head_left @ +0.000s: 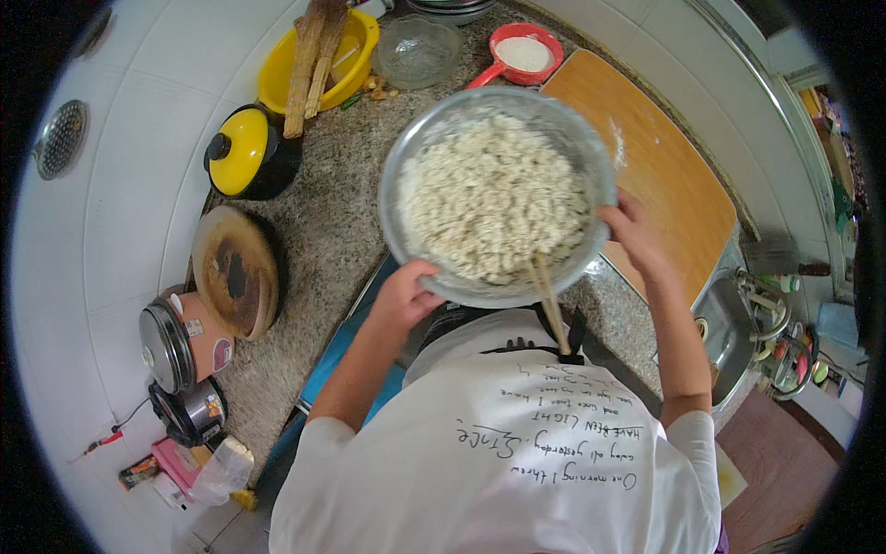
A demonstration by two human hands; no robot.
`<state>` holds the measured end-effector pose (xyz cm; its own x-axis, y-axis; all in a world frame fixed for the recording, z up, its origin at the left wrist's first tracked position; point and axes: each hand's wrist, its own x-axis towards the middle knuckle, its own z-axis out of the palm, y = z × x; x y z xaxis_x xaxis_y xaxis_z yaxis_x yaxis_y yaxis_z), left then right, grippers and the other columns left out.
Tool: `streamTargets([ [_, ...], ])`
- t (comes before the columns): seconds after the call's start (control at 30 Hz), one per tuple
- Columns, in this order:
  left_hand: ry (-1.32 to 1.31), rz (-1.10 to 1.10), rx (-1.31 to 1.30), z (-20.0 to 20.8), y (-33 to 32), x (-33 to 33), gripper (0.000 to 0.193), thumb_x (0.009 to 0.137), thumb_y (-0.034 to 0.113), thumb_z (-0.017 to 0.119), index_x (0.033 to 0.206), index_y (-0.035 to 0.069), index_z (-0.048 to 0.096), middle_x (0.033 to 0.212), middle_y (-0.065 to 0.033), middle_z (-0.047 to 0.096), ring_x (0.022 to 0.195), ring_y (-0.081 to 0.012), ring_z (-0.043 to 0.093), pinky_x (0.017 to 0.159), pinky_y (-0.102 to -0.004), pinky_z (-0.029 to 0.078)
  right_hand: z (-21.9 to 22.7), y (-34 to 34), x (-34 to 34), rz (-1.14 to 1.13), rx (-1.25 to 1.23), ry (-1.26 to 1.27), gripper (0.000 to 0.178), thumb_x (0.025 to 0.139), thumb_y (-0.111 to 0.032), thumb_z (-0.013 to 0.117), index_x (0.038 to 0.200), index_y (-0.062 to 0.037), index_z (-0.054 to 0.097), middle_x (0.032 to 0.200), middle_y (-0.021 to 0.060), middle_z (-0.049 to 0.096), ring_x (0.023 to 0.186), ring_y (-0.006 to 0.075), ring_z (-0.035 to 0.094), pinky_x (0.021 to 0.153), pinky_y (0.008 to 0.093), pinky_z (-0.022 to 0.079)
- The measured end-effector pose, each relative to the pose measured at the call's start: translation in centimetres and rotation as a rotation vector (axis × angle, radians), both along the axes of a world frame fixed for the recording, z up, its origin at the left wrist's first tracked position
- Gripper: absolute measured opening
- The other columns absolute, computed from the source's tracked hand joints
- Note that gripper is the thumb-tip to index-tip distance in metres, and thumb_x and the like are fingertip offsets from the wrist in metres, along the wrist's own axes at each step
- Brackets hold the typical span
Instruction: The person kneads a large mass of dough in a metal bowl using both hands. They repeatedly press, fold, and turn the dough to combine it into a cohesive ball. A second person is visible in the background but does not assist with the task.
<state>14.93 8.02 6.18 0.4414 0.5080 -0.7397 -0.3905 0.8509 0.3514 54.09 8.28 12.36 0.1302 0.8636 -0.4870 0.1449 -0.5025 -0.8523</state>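
Observation:
A wide metal bowl (399,217) is held up in front of me, between my body and the counter. Pale, crumbly dough flakes (494,198) fill much of it, slightly smeared by motion. My left hand (406,294) grips the near left rim, fingers closed on it. On the right side of the rim, my right hand (635,231) is closed too, thumb toward the inside. A pair of chopsticks (551,305) leans in the dough, with the ends sticking out over the near rim toward my shirt. The fingers under the bowl are hidden.
A wooden board (683,194) dusted with flour lies to the right, a red scoop of flour (526,54) behind it. A glass bowl (417,51), yellow basin (272,78) and yellow-lidded pot (242,152) stand at the back left. The sink (724,342) is at right.

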Motion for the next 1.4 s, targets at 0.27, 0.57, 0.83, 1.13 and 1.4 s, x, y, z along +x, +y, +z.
streamTargets([
  [0.27, 0.396, 0.534, -0.186, -3.2, 9.0, -5.7, 0.038, 0.077, 0.001, 0.061, 0.114, -0.004, 0.053, 0.117, -0.0175, 0.057, 0.106, -0.0335, 0.061, 0.088, -0.0491, 0.056, -12.1, 17.9, -9.7, 0.197, -0.040, 0.234, 0.041, 0.088, -0.026, 0.061, 0.123, -0.0046, 0.061, 0.094, 0.0029, 0.065, 0.077, 0.0112, 0.058, 0.065, 0.0261, 0.049],
  [0.57, 0.351, 0.539, -0.191, -3.2, 7.4, 15.7, 0.035, 0.075, -0.002, 0.056, 0.110, -0.006, 0.054, 0.113, -0.0184, 0.058, 0.107, -0.0365, 0.060, 0.093, -0.0514, 0.053, -12.0, 14.3, 17.2, 0.145, 0.616, -0.467, 0.064, 0.102, -0.041, 0.042, 0.149, 0.0008, 0.032, 0.154, 0.0237, 0.033, 0.144, 0.0360, 0.030, 0.119, 0.0440, 0.023],
  [0.83, 0.331, 0.358, -0.223, -5.7, 6.5, 25.8, 0.053, 0.071, 0.000, 0.055, 0.125, -0.002, 0.052, 0.123, -0.0187, 0.060, 0.120, -0.0371, 0.055, 0.102, -0.0545, 0.047, -21.2, 7.9, 42.7, 0.402, 0.461, -1.213, 0.068, 0.098, -0.044, 0.045, 0.151, -0.0040, 0.029, 0.158, 0.0153, 0.028, 0.146, 0.0343, 0.025, 0.119, 0.0504, 0.018],
  [1.13, 0.348, 0.245, -0.167, -7.2, 1.9, 31.5, 0.050, 0.071, 0.000, 0.059, 0.121, -0.001, 0.055, 0.120, -0.0163, 0.063, 0.113, -0.0334, 0.061, 0.095, -0.0467, 0.054, -25.6, 5.7, 49.7, -0.054, 0.170, -1.486, 0.068, 0.098, -0.046, 0.046, 0.152, -0.0073, 0.031, 0.159, 0.0116, 0.028, 0.146, 0.0318, 0.024, 0.119, 0.0521, 0.018],
  [1.4, 0.433, 0.206, -0.151, -4.4, -3.9, 37.4, 0.035, 0.071, 0.001, 0.062, 0.105, -0.001, 0.059, 0.106, -0.0127, 0.063, 0.102, -0.0311, 0.062, 0.091, -0.0451, 0.054, -22.2, -3.6, 46.4, 0.256, 0.494, -1.122, 0.059, 0.096, -0.036, 0.054, 0.146, -0.0069, 0.041, 0.153, 0.0128, 0.037, 0.143, 0.0332, 0.030, 0.118, 0.0487, 0.022],
])
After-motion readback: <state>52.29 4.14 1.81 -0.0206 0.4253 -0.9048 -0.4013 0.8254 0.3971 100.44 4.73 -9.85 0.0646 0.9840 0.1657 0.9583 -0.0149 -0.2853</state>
